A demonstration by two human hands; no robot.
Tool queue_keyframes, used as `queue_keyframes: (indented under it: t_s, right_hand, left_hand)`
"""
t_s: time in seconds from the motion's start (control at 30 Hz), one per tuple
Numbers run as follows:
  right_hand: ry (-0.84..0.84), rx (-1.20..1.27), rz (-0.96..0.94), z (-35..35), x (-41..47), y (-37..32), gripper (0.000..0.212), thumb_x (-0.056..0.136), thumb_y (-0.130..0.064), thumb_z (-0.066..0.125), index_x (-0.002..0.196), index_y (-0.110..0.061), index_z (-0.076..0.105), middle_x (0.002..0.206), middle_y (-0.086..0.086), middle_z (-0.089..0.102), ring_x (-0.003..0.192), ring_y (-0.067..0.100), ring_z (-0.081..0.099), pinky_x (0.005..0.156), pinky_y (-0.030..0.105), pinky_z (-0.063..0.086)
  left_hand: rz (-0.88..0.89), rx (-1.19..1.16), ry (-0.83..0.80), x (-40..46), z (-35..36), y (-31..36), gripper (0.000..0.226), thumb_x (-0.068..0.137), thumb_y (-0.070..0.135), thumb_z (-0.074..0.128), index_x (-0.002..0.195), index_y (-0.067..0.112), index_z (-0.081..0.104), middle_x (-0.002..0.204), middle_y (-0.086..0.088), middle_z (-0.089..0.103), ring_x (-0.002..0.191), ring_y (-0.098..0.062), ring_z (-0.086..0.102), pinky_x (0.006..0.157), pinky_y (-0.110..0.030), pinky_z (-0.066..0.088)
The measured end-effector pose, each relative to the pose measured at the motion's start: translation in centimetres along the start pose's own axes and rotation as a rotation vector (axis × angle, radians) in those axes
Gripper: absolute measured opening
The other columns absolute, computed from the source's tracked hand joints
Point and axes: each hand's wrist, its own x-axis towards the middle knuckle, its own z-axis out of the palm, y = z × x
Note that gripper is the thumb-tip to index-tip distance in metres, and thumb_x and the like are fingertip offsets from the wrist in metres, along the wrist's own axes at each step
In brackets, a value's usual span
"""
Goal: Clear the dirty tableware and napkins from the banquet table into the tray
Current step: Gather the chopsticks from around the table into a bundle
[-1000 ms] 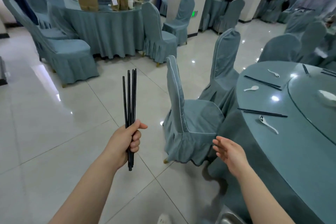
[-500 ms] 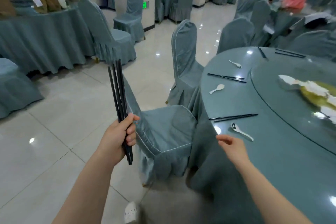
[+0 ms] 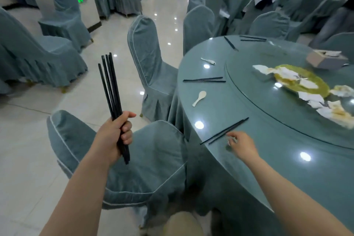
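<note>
Your left hand (image 3: 115, 136) gripped a bundle of black chopsticks (image 3: 111, 90), fingers curled round the lower part, the sticks pointing up and slightly left above a covered chair (image 3: 134, 163). Your right hand (image 3: 242, 144) was over the near-left edge of the table (image 3: 287, 168), fingers bent and pinching something small and pale at the tips; what it was you could not tell from this view. Just beside those fingertips, a pair of chopsticks (image 3: 225, 130) lay on the tabletop, slanting from the table's edge toward the turntable (image 3: 287, 101); whether your fingers touched it could not be told.

Farther along the left edge lay a white spoon (image 3: 200, 97), then a second pair (image 3: 205, 80) lying crosswise, then a small spoon (image 3: 208, 61). More chopsticks (image 3: 252, 38) lay at the far edge. On the turntable sat crumpled napkins (image 3: 310, 99) on and around a yellow-green dish (image 3: 302, 80), with a tissue box (image 3: 325, 59) beyond it at the turntable's far right. A second chair (image 3: 151, 59) stood against the table's left side
</note>
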Motion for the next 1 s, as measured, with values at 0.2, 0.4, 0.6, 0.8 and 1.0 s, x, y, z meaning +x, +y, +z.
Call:
queue_keyframes:
  t_s: [0.2, 0.4, 0.6, 0.8, 1.0]
  right_hand:
    - [-0.17, -0.264, 0.093, 0.3, 5.4, 3.4, 0.049, 0.093, -0.006, 0.042, 0.137, -0.026, 0.049, 0.141, 0.003, 0.047, 0.126, 0.024, 0.045, 0.095, 0.032, 0.04]
    - [-0.273, -0.472, -0.082, 0.9, 10.6, 5.7, 0.056, 0.088, -0.012, 0.048, 0.141, -0.03, 0.041, 0.146, -0.003, 0.038, 0.132, 0.02, 0.038, 0.095, 0.034, 0.046]
    - [-0.205, -0.433, -0.244, 1.3, 14.9, 6.7, 0.024, 0.094, -0.022, 0.054, 0.115, -0.018, 0.065, 0.118, 0.003, 0.056, 0.116, 0.025, 0.048, 0.089, 0.032, 0.042]
    - [-0.581, -0.539, -0.327, -0.2, 19.4, 5.9, 0.011, 0.09, -0.025, 0.06, 0.101, -0.022, 0.059, 0.115, 0.002, 0.053, 0.114, 0.021, 0.046, 0.088, 0.026, 0.036]
    - [-0.44, -0.397, -0.437, 0.4, 21.5, 2.2, 0.002, 0.097, -0.022, 0.044, 0.097, -0.022, 0.045, 0.099, -0.001, 0.055, 0.09, 0.021, 0.047, 0.069, 0.03, 0.027]
  left_hand:
    - [-0.098, 0.036, 0.009, 5.8, 1.5, -0.6, 0.018, 0.1, 0.022, 0.044, 0.094, 0.01, 0.057, 0.049, 0.006, 0.046, 0.036, -0.005, 0.036, 0.032, -0.014, 0.029]
    - [-0.157, 0.053, 0.106, 10.8, 3.5, -0.8, 0.02, 0.099, 0.022, 0.047, 0.093, 0.01, 0.061, 0.057, -0.002, 0.064, 0.042, -0.009, 0.055, 0.036, -0.016, 0.042]
    - [-0.207, 0.089, 0.151, 15.5, 6.4, -0.2, 0.021, 0.1, 0.023, 0.046, 0.092, 0.01, 0.061, 0.058, -0.002, 0.068, 0.042, -0.008, 0.058, 0.038, -0.014, 0.044]
    - [-0.264, 0.086, 0.133, 18.7, 9.2, -1.4, 0.02, 0.1, 0.022, 0.047, 0.093, 0.009, 0.061, 0.058, -0.002, 0.067, 0.041, -0.009, 0.056, 0.038, -0.014, 0.044]
    - [-0.243, 0.09, 0.143, 21.1, 10.0, -0.9, 0.019, 0.099, 0.022, 0.048, 0.094, 0.01, 0.062, 0.059, -0.001, 0.067, 0.042, -0.009, 0.057, 0.038, -0.014, 0.044]
